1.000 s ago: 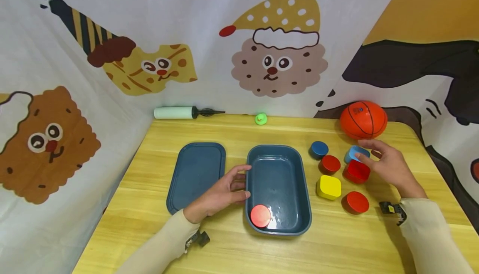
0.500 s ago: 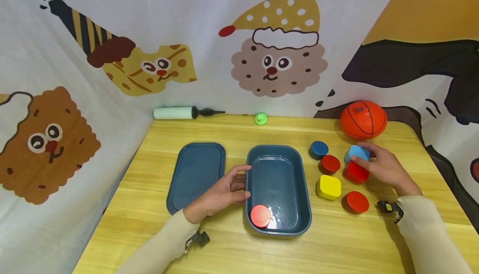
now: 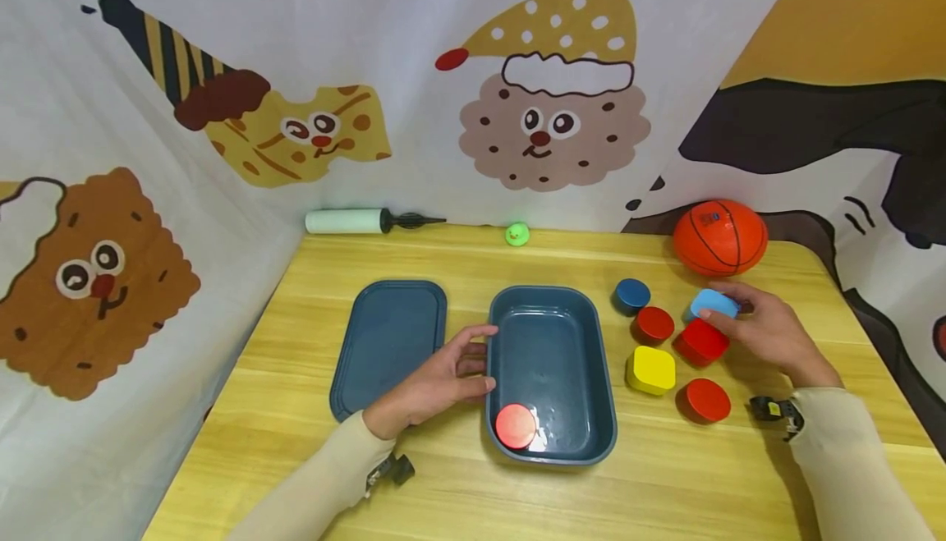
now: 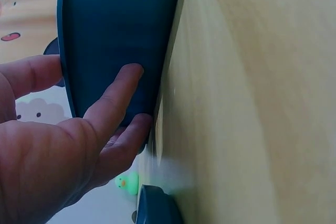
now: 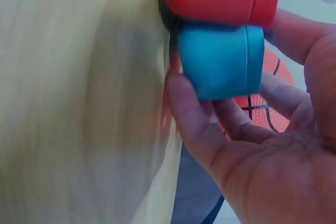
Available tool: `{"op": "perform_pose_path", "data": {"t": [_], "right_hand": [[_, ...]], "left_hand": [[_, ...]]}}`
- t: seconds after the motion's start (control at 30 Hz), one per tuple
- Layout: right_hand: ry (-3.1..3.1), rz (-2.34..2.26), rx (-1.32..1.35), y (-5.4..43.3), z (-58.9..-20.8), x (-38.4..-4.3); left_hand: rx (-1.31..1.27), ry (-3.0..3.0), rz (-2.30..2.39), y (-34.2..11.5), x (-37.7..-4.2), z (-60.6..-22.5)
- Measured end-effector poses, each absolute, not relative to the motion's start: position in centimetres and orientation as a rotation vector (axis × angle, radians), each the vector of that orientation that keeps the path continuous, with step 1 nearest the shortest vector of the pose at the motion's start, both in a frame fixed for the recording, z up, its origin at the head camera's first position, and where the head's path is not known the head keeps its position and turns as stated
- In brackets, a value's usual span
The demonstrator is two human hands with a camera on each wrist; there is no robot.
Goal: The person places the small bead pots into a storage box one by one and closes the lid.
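Note:
My left hand (image 3: pixel 443 377) lies along the left side of a dark blue open box (image 3: pixel 602 377). In the left wrist view, fairly straight fingers (image 4: pixel 118 95) touch its wall, with the thumb at the rim. A round red-topped container (image 3: pixel 515 426) sits in the box's near left corner. My right hand (image 3: pixel 772 332) pinches a small light blue lidded container (image 3: pixel 714 304) between thumb and fingers. A red squarish container (image 3: pixel 702 342) stands right against it, partly under the thumb. In the right wrist view, fingers (image 5: pixel 189 103) curl round the light blue container's side.
Left of the box lies a dark blue lid (image 3: pixel 388 344). Near the right hand stand a yellow container (image 3: pixel 651 369), two round red containers (image 3: pixel 704 401) and a round blue one (image 3: pixel 631 296). A toy basketball (image 3: pixel 720 237), green duck (image 3: pixel 517 234) and hand pump (image 3: pixel 347 222) line the back edge.
The right fingers have closed in on the light blue container, which has shifted slightly right. The red container beside it has moved a little left. The left hand has stayed put.

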State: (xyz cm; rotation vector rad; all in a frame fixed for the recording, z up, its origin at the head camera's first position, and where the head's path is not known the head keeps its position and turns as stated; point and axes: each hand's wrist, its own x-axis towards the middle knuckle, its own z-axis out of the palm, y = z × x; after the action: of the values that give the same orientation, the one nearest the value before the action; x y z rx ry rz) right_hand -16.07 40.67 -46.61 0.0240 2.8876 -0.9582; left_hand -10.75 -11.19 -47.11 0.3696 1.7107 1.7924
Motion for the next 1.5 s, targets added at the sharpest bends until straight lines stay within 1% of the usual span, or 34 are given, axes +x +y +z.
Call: {"op": "perform_pose_path", "data": {"t": [0.43, 0.63, 0.9, 1.2, 1.5], "right_hand": [[2.882, -1.089, 0.032, 41.6, -46.5, -15.3], [2.871, -1.093, 0.061, 41.4, -45.3, -14.9], [2.859, -1.154, 0.012, 40.1, -43.3, -14.3], [2.849, -1.267, -0.185, 37.7, -42.5, -14.1], [2.838, -1.3, -0.38, 33.5, -42.1, -14.1]], "left_hand": [[0.364, 1.695, 1.803, -11.1, -10.7, -46.9], [0.379, 1.701, 1.8, -11.2, -10.8, -47.0], [0.364, 1.703, 1.798, -11.2, -10.9, -47.1], [0.382, 1.702, 1.792, -11.2, -10.9, -47.2], [0.383, 1.689, 1.799, -11.3, -11.0, -47.1]]}}
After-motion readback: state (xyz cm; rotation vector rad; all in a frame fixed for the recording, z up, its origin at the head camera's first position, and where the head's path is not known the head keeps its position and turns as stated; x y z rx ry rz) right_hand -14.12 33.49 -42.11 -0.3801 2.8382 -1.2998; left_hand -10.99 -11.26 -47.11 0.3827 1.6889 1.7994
